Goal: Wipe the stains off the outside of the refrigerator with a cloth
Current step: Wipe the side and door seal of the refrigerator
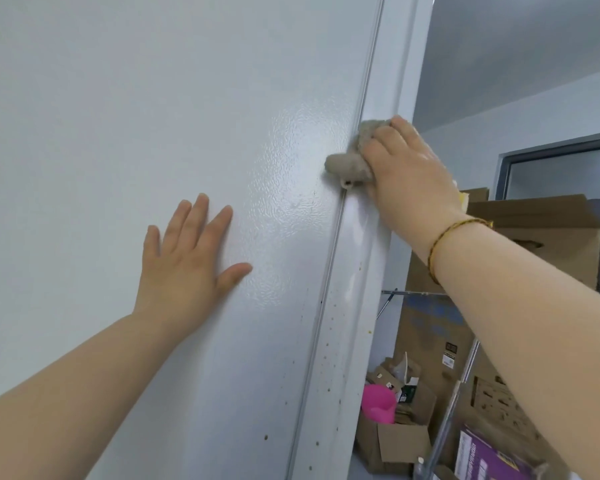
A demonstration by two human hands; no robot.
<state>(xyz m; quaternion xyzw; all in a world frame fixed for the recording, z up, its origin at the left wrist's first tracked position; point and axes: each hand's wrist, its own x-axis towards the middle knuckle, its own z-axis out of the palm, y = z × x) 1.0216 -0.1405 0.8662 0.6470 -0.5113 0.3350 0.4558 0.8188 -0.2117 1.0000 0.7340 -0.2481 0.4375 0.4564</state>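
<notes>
Stains (326, 356) remain lower down fridge (118, 116); R hand (406, 174) fingers curl round cloth (349, 162), L hand (187, 258) fingers spread flat.

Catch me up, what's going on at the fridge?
A person is wiping the outside of the white refrigerator. The right hand grips a grey cloth and presses it on the vertical seam near the edge. The left hand lies flat on the panel beside it. Brown specks lower along the seam are not yet wiped.
</notes>
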